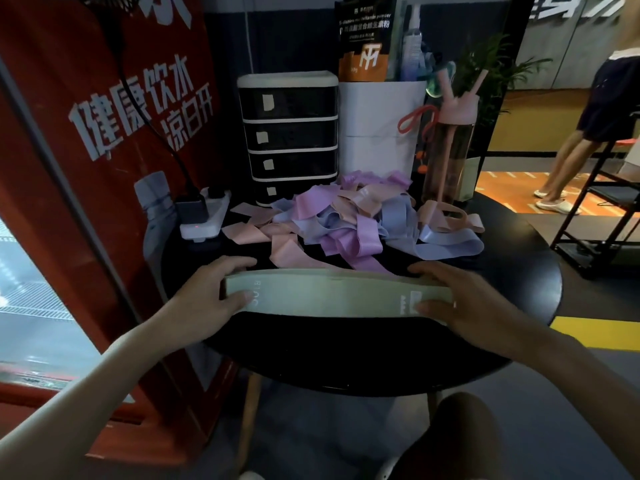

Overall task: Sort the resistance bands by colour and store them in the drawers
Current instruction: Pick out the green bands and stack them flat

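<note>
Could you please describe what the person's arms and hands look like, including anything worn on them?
The left hand and right hand are bare, with no gloves. The left forearm and right forearm show no sleeve as far as the frame's edge, and neither wrist carries a watch or bracelet. A small pale glint on one right finger is too blurred to call a ring.

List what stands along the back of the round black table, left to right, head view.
White power strip with dark plugs → black four-drawer unit with white frame → white stacked paper rolls → clear water bottle with pink lid.
</note>
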Available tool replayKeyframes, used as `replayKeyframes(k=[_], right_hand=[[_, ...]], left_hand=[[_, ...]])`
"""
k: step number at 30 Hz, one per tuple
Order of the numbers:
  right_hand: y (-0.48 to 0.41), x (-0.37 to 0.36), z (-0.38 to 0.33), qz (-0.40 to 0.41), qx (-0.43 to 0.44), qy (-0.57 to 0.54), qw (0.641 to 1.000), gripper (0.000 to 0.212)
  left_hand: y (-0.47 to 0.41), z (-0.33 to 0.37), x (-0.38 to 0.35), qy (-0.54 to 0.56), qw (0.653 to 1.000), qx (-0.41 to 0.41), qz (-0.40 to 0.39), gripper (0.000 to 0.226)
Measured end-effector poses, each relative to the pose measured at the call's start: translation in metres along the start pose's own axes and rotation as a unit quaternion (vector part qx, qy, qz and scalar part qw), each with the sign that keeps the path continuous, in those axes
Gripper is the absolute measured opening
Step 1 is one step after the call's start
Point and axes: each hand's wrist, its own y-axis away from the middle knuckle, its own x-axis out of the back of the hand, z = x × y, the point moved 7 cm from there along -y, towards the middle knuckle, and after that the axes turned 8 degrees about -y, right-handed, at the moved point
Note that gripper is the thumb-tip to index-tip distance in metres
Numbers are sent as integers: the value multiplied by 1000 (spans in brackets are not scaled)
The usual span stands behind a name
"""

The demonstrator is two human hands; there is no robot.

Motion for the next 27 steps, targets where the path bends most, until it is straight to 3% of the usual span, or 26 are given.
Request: replayKeyframes(k=[3,6,9,13,17,21,27], right_hand=[[5,9,6,42,20,11,999,41],[11,-5,17,-7,26,40,999,58],[13,-8,30,7,19,27,999,54],[15,-4,36,34,-2,-44,998,26],[15,-4,40,38,-26,-75,996,33],[13,-5,38,70,-18,-82,994,27],[10,-12,45,13,-40,-57,998,21]], left_hand=[[5,7,-16,-3,999,-52,14,39],[9,4,-33,-14,996,-86,-16,45],[9,-1,-34,-13,997,-76,-31,35],[10,-3,-30,1,998,-63,-28,31],[11,-8,-27,26,999,-33,3,27],[13,-10,-25,39,998,-21,39,27],[16,-9,-25,31,999,-20,0,31]])
